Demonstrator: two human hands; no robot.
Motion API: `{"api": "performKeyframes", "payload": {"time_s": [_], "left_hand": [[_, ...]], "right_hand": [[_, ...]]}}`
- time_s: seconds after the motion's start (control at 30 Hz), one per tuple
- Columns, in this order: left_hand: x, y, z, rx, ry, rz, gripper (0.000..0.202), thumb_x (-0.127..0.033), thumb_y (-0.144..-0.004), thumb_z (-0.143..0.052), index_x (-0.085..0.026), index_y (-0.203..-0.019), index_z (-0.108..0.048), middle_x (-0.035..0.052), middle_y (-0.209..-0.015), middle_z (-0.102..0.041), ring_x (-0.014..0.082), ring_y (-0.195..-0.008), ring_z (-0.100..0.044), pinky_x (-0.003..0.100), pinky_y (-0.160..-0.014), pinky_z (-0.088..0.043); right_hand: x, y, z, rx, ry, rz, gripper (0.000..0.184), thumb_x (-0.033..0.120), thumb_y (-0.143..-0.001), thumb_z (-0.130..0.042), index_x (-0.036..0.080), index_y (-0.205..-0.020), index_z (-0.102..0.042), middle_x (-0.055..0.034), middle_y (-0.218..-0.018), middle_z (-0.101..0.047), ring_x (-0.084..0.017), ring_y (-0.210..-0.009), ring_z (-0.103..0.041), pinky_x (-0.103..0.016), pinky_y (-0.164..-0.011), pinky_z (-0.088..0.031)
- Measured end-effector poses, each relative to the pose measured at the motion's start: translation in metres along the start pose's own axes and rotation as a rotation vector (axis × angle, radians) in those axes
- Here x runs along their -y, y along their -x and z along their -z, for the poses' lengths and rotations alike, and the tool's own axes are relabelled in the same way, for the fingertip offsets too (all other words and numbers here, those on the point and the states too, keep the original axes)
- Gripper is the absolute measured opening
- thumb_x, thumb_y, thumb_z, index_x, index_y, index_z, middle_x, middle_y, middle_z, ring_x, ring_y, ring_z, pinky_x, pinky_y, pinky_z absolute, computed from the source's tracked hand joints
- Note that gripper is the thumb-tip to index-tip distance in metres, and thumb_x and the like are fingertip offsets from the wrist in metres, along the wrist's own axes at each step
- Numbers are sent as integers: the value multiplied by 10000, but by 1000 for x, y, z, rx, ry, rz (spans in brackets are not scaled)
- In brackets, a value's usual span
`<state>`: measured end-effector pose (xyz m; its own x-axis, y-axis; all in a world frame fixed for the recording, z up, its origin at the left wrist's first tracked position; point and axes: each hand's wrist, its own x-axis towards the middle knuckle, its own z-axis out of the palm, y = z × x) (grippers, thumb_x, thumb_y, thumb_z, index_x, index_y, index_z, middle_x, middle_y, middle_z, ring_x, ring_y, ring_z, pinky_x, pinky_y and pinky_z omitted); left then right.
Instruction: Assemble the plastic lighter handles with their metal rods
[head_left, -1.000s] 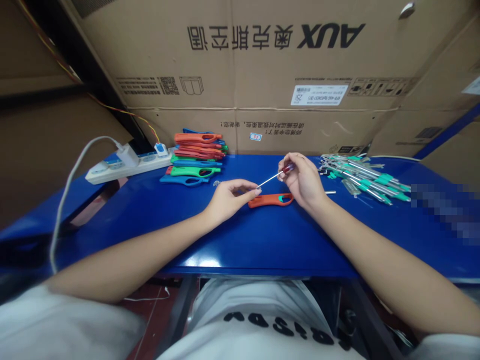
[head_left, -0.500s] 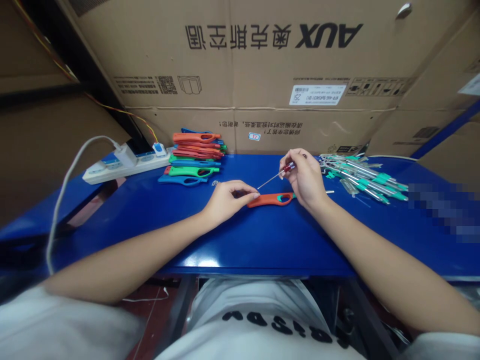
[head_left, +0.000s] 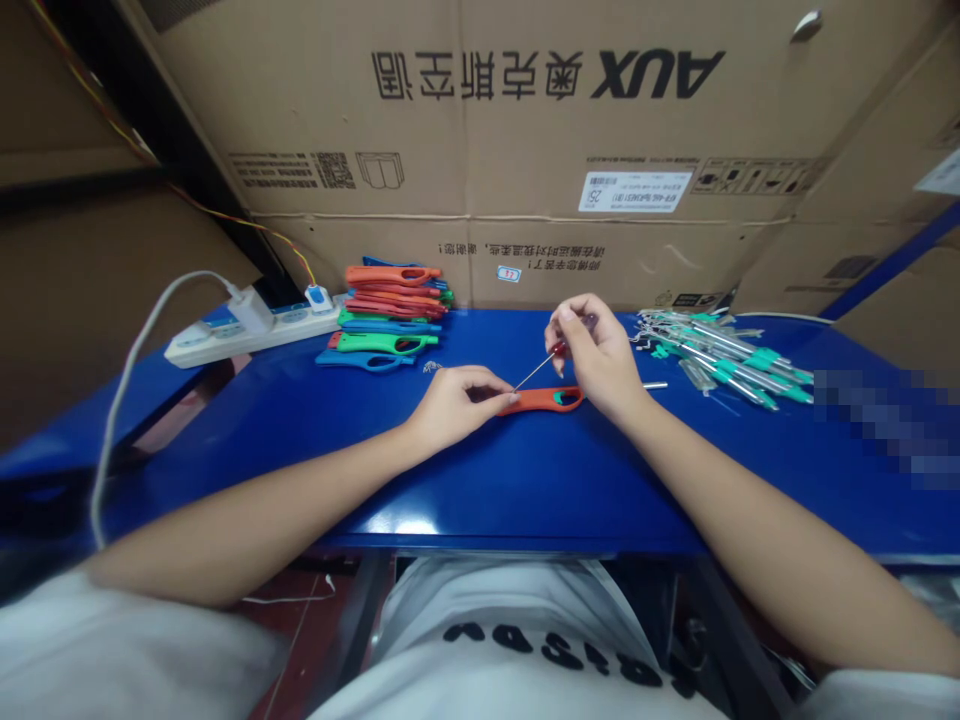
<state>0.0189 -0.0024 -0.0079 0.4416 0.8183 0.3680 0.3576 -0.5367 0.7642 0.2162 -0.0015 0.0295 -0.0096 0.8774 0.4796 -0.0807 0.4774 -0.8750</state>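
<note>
An orange stick lighter (head_left: 536,401) lies on the blue table in front of me, its green trigger showing in the handle's loop and its metal tube pointing right. My left hand (head_left: 457,405) has thumb and forefinger closed at the left end of the lighter's handle; any small part between the fingertips is hidden. My right hand (head_left: 596,355) is wrapped around a screwdriver (head_left: 559,347) with a dark red handle. Its thin shaft slants down to the left, and the tip meets my left fingertips. The right hand covers part of the lighter's tube end.
Orange, red, green and blue handle shells (head_left: 394,310) are stacked at the back left, with small metal bits (head_left: 432,367) nearby. Metal tubes with green parts (head_left: 731,355) lie heaped on the right. A white power strip (head_left: 255,335) sits left; a cardboard wall (head_left: 465,130) stands behind.
My right hand and the screwdriver have shifted slightly left and down, the shaft now steeper. The left hand stays at the lighter's end, which has barely moved.
</note>
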Motion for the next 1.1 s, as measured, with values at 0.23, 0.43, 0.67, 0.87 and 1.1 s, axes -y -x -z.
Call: {"api": "performKeyframes", "payload": {"time_s": [0.23, 0.43, 0.67, 0.87, 1.1], "left_hand": [[-11, 8, -4, 133, -40, -89, 161, -330, -861, -702, -205, -847, -803, 53, -811, -744, 157, -672, -628, 272, -644, -456], [-13, 10, -7, 156, -10, -59, 175, -341, -863, -695, -201, -858, -800, 49, -812, -741, 152, -660, -617, 265, -623, -445], [-10, 8, -6, 111, -3, -72, 190, -344, -871, -683, -184, -848, -782, 50, -808, -726, 144, -652, -595, 267, -645, -448], [-8, 6, -6, 96, -5, -80, 193, -363, -872, -680, -192, -855, -766, 49, -835, -730, 155, -695, -618, 278, -692, -480], [-1, 2, 0, 62, -173, -114, 500, -361, -733, -792, -195, -1191, -677, 101, -1167, -700, 275, -1060, -639, 399, -945, -497]], "right_hand": [[9, 19, -4, -23, 292, 185, 239, 417, -833, -765, 281, -971, -626, 57, -619, -585, -115, -506, -511, -260, -527, -433], [15, 25, -4, 193, 226, 150, 353, 464, -950, -594, 295, -1260, -589, -8, -881, -683, -130, -598, -547, -283, -612, -505], [9, 20, -4, 155, 276, 194, 321, 365, -887, -698, 295, -1191, -620, 0, -867, -639, -141, -658, -588, -297, -659, -539], [10, 23, -3, 223, 294, 203, 389, 370, -906, -671, 308, -1287, -623, -11, -912, -686, -147, -664, -625, -321, -710, -566], [5, 23, -4, 86, 415, 302, 373, 371, -905, -669, 330, -1273, -631, -31, -970, -682, -199, -817, -649, -368, -815, -583]]}}
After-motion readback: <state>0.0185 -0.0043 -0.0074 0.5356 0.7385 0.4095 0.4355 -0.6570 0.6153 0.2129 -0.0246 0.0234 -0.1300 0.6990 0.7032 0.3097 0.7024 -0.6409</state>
